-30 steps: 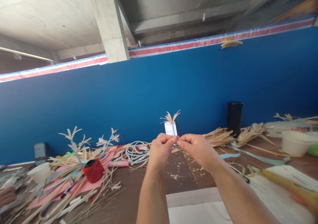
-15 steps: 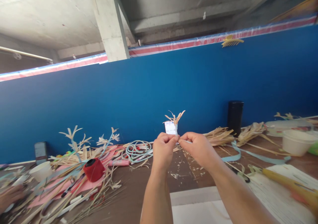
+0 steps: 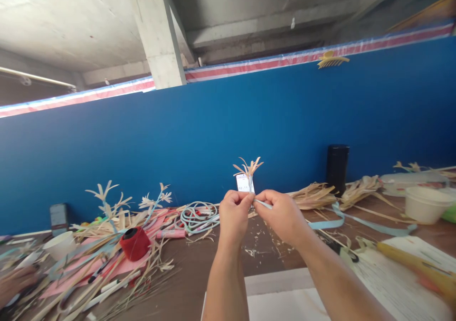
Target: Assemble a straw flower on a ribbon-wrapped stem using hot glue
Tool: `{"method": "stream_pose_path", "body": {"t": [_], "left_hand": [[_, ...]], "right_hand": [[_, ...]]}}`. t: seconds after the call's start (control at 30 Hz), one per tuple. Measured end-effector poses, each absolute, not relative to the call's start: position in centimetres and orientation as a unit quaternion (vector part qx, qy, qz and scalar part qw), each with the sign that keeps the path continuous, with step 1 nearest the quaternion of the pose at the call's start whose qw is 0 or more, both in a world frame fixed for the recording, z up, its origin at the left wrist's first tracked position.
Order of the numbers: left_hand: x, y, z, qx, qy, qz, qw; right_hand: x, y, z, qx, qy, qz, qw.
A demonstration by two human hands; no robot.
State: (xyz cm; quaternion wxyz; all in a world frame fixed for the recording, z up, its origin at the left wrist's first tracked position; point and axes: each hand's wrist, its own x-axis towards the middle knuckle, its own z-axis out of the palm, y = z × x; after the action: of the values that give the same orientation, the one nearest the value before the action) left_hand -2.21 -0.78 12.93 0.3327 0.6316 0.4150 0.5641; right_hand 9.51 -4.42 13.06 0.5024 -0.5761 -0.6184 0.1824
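Note:
A straw flower (image 3: 251, 168) with splayed pale petals stands upright above my two hands, its stem wrapped in light blue. My left hand (image 3: 235, 212) is closed, pinching the stem between thumb and fingertips. Close beside it, my right hand (image 3: 280, 212) is closed on a light blue ribbon (image 3: 264, 204), held at the stem. The ribbon's long tail (image 3: 327, 223) shows on the table right of my wrist. Behind the flower a phone (image 3: 242, 183) stands with a lit timer screen, partly hidden by the stem.
Left are a red thread spool (image 3: 135, 244), finished straw flowers (image 3: 104, 198), a coiled blue cord (image 3: 199, 217) and a white cup (image 3: 60, 246). Another person's hand (image 3: 16, 283) is at far left. Right are straw bundles (image 3: 313, 195), a black cylinder (image 3: 337, 169), a white tub (image 3: 427, 204) and a yellow tool (image 3: 413, 264).
The flower has shifted slightly left and turned a little. My right hand has tilted and drawn nearer the stem, and the ribbon's tail has shifted left with it.

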Motion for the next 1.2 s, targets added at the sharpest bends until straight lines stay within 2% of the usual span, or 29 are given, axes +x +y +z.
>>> {"method": "stream_pose_path", "body": {"t": [0.33,0.47,0.7,0.93,1.2], "left_hand": [[-2.5,-0.3,12.6,0.634,0.430,0.565,0.306],[-2.4,-0.5,12.7,0.644,0.432,0.560,0.291],[-2.4,-0.6,12.8,0.658,0.444,0.542,0.277],[-2.7,-0.8,13.1,0.661,0.456,0.527,0.278],[-2.7,-1.0,13.3,0.660,0.467,0.520,0.274]], "right_hand": [[9.7,-4.5,13.3,-0.528,-0.627,0.278,0.500],[9.8,-4.4,13.3,-0.525,-0.624,0.260,0.518],[9.9,-4.3,13.3,-0.568,-0.622,0.228,0.488],[10.4,-3.9,12.8,-0.556,-0.654,0.131,0.495],[10.4,-4.1,13.0,-0.561,-0.652,0.174,0.479]]}}
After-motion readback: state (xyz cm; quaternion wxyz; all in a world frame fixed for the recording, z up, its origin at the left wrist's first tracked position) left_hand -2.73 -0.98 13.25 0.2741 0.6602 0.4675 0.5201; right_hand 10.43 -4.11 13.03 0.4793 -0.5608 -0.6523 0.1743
